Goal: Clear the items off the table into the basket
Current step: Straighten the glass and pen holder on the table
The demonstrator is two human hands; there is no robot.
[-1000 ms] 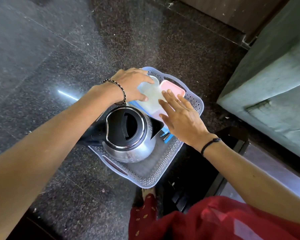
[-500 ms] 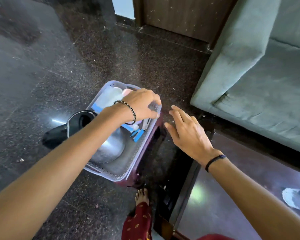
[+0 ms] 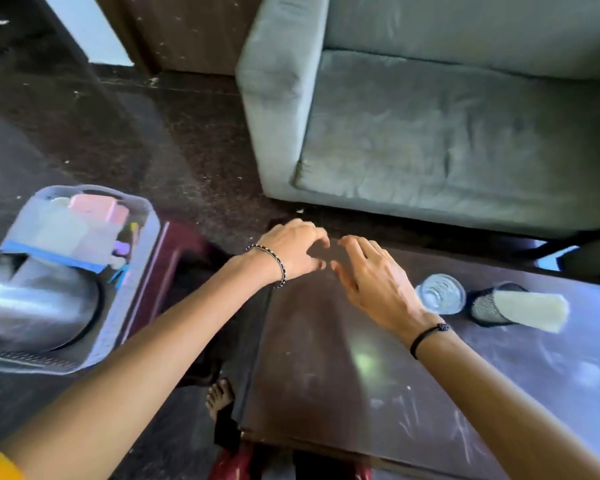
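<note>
A grey plastic basket (image 3: pixel 142 271) stands at the left on a low dark stool. It holds a steel kettle (image 3: pixel 39 306), pale and pink containers (image 3: pixel 97 211) and small coloured items. On the dark table (image 3: pixel 326 375) stand a clear glass (image 3: pixel 440 298) and a black mesh cup (image 3: pixel 484 308) with a pale folded cloth (image 3: pixel 530 310) in it. My left hand (image 3: pixel 293 249) and my right hand (image 3: pixel 371 275) hover over the table's far left corner, fingers loosely curled, holding nothing. The glass is just right of my right hand.
A grey-green sofa (image 3: pixel 430 126) stands beyond the table. Dark speckled floor (image 3: pixel 174 150) lies between the basket and the sofa. My bare foot (image 3: pixel 219 396) shows below the table's left edge.
Both hands have left the basket and swung right over the table. The view has turned right, so the basket now sits at the left edge and the glass and mesh cup have appeared.
</note>
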